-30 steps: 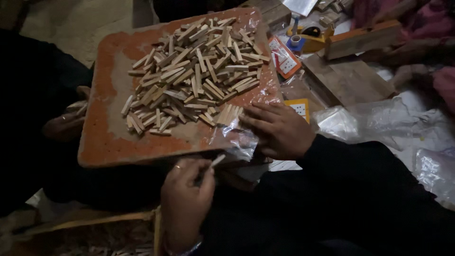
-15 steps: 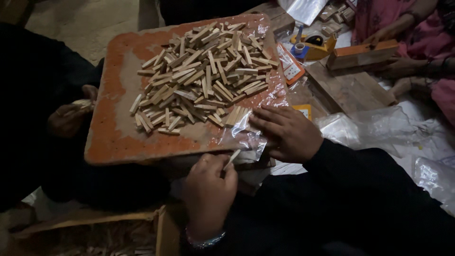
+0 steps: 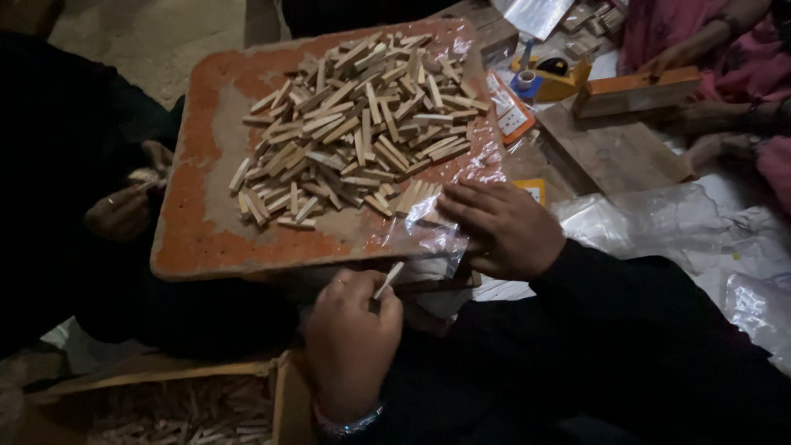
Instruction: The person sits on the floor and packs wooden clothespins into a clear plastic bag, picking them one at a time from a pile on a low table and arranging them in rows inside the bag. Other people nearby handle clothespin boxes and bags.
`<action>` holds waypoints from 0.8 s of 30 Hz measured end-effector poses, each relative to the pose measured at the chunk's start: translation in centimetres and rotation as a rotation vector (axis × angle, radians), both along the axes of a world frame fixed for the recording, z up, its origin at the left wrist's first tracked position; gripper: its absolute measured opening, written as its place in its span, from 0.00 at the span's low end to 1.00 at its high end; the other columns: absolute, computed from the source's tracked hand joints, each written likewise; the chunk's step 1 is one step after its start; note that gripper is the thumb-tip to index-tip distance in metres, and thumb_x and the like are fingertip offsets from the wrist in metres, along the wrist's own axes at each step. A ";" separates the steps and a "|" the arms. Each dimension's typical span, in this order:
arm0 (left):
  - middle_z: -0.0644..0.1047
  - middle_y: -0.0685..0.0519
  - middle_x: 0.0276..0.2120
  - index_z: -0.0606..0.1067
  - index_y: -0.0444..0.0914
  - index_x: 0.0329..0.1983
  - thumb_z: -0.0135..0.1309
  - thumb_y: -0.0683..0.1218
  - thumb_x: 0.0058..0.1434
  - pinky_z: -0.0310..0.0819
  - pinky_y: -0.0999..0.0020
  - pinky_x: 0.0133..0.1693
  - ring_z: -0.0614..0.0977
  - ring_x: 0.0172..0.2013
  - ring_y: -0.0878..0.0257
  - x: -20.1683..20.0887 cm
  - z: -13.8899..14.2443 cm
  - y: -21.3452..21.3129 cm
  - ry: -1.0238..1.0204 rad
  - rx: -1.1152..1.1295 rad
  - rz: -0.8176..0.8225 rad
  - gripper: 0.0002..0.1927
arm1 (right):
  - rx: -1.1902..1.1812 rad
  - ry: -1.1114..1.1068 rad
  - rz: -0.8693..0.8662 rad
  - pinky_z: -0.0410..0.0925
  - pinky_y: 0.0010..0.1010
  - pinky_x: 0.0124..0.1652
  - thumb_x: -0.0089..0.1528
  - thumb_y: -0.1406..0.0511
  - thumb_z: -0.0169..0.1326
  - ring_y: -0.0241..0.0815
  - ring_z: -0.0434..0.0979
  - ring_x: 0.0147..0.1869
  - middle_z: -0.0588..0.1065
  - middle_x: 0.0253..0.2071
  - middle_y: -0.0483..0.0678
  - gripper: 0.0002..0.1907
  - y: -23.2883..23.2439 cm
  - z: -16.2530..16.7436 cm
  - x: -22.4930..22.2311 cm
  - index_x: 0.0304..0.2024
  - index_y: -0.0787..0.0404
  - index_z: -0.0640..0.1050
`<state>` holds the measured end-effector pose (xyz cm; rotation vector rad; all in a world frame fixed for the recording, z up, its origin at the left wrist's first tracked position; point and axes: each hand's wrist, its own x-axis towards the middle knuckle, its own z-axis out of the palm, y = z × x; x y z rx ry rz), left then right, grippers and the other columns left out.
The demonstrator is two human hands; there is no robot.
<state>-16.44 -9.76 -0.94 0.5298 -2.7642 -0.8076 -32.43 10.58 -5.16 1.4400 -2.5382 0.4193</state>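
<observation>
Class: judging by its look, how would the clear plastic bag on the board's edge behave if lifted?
The clear plastic bag looks thin and crinkled, so probably floppy and very light. Its glossy film may slip under the right hand. It drapes over the board, so it likely sags.

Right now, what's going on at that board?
A person's left hand pinches one small pale stick just below the near edge of an orange board. The right hand rests flat on a clear plastic bag at the board's near right corner. A heap of small wooden pieces covers the board. Another person's hand holds something small at the left. An open box of sticks sits below.
</observation>
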 end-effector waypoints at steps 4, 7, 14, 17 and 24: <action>0.79 0.48 0.31 0.82 0.39 0.34 0.59 0.47 0.54 0.74 0.51 0.37 0.81 0.37 0.48 0.3 -0.1 -0.1 0.116 -0.029 -0.036 0.07 | -0.021 0.019 -0.012 0.62 0.46 0.65 0.44 0.56 0.69 0.51 0.67 0.71 0.68 0.69 0.50 0.47 -0.1 0.0 0.2 0.66 0.54 0.69; 0.80 0.47 0.32 0.82 0.39 0.36 0.58 0.46 0.56 0.75 0.52 0.36 0.82 0.35 0.49 0.1 -0.4 0.2 0.137 0.008 -0.059 0.08 | -0.017 0.004 -0.034 0.62 0.46 0.64 0.42 0.57 0.69 0.51 0.67 0.71 0.68 0.69 0.50 0.48 -0.1 0.0 0.3 0.66 0.53 0.69; 0.80 0.49 0.34 0.81 0.39 0.38 0.57 0.47 0.58 0.76 0.57 0.33 0.82 0.34 0.55 -0.9 -1.0 0.8 -0.024 0.012 -0.033 0.09 | -0.006 0.020 -0.041 0.62 0.45 0.65 0.43 0.57 0.68 0.51 0.67 0.71 0.67 0.69 0.50 0.48 -0.1 -0.3 0.2 0.67 0.53 0.68; 0.79 0.48 0.34 0.81 0.39 0.40 0.57 0.47 0.59 0.76 0.58 0.33 0.82 0.34 0.55 -1.2 -1.4 1.1 -0.036 0.029 -0.067 0.10 | -0.013 0.031 -0.029 0.62 0.46 0.64 0.43 0.57 0.67 0.51 0.67 0.71 0.68 0.69 0.50 0.48 -0.2 -0.4 0.1 0.67 0.54 0.69; 0.81 0.48 0.38 0.83 0.41 0.42 0.58 0.49 0.61 0.78 0.59 0.37 0.82 0.38 0.54 -1.8 -2.1 2.2 0.186 0.020 -0.150 0.10 | -0.032 0.037 0.020 0.63 0.45 0.64 0.45 0.57 0.66 0.52 0.68 0.71 0.68 0.68 0.53 0.46 0.1 -0.1 -0.1 0.66 0.56 0.70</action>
